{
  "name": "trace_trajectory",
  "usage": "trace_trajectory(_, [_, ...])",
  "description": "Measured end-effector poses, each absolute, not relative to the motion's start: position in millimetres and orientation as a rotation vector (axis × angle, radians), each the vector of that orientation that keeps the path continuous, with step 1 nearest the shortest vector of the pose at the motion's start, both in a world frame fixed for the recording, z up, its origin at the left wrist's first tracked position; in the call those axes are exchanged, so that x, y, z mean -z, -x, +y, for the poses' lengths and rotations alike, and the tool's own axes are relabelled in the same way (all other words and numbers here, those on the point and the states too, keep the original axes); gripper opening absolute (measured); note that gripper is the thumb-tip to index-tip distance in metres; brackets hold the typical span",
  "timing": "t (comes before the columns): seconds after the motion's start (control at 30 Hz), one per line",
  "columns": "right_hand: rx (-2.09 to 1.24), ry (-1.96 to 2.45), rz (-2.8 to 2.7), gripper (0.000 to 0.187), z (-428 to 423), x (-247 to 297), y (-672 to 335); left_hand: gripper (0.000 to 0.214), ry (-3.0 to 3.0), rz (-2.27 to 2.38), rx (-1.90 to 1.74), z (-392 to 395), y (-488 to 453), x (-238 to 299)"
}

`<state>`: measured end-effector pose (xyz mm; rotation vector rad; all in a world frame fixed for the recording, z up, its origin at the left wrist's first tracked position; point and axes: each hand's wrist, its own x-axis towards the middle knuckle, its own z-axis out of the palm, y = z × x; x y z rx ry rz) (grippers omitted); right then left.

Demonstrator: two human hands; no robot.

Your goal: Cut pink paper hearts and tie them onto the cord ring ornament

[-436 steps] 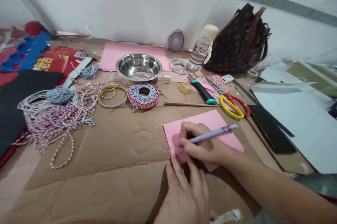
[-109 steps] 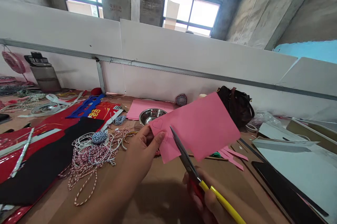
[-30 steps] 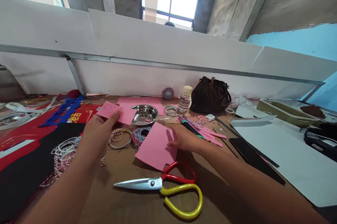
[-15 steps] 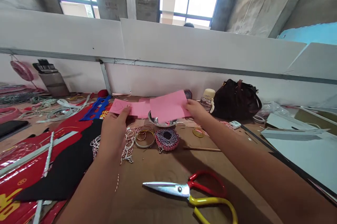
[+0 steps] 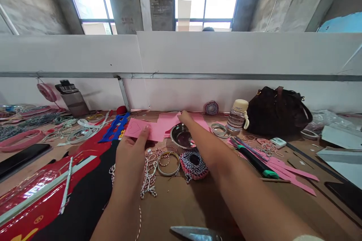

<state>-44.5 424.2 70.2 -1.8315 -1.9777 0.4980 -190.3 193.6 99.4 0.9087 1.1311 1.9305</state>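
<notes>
My left hand (image 5: 132, 145) pinches a piece of pink paper (image 5: 155, 131) between thumb and fingers. A heart outline is drawn on its left part. My right hand (image 5: 185, 117) reaches out past a steel bowl (image 5: 180, 135) and touches pink sheets (image 5: 166, 119) lying near the wall; its fingers are hidden, so I cannot see whether they grip one. In front of the bowl sit a braided round coil (image 5: 194, 164) and a gold-coloured ring (image 5: 169, 173), beside red-and-white cord (image 5: 149, 180). At the bottom edge, the blade of the scissors (image 5: 195, 233) shows.
To the right are a green-and-black cutter (image 5: 257, 163), pink strips (image 5: 294, 177), a cream-lidded bottle (image 5: 237, 116) and a dark handbag (image 5: 275, 114). On the left lie red packaging (image 5: 79, 161), a phone (image 5: 22, 160) and a grey bottle (image 5: 73, 99). A white partition (image 5: 181, 52) stands behind.
My right hand has moved left and away from me; the pink sheet it held up now lies low behind the bowl. My left hand still holds its paper. The view has shifted.
</notes>
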Motion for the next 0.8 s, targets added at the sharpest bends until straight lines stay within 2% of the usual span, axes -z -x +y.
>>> trace_trajectory(0.17, [-0.491,1.932,-2.088,0.035,430,-72,2,0.032,-0.912,1.152,-1.946,192,186,-99])
trace_trajectory(0.4, [-0.761,1.941,-2.292,0.025,399,-70,-57,0.036,-0.991,1.128,-1.909,189,183,-96])
trace_trajectory(0.63, [-0.859,1.689,-2.111,0.027,383,-80,-79,0.036,-1.009,1.1,-1.931,191,183,-94])
trace_trajectory(0.8, [-0.837,1.667,-1.908,0.027,390,-80,-50,0.042,-1.049,1.128,-1.89,191,182,-92])
